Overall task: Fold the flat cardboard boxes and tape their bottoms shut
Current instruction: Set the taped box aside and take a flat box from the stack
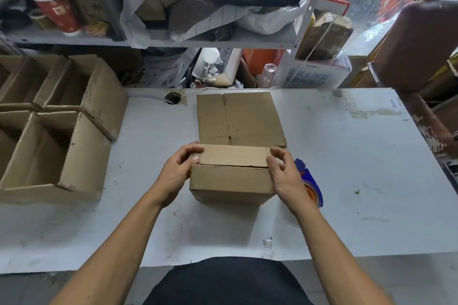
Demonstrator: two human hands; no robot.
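A small cardboard box (231,182) stands on the white table (347,168) in front of me, its flaps folded down on top with a seam across the middle. My left hand (177,172) grips its left edge, thumb on the far flap. At the right edge my right hand (285,173) holds the same flap, fingers curled round the corner. Behind the box lies a flat, unfolded cardboard box (238,117). A blue tape dispenser (311,187) with an orange roll sits on the table just right of the box, partly hidden by my right hand.
Several folded, open-topped boxes (57,136) stand grouped at the table's left side. A cable hole (173,98) is at the table's back edge. Cluttered shelves (173,41) rise behind. A brown padded chair (418,44) stands at the far right.
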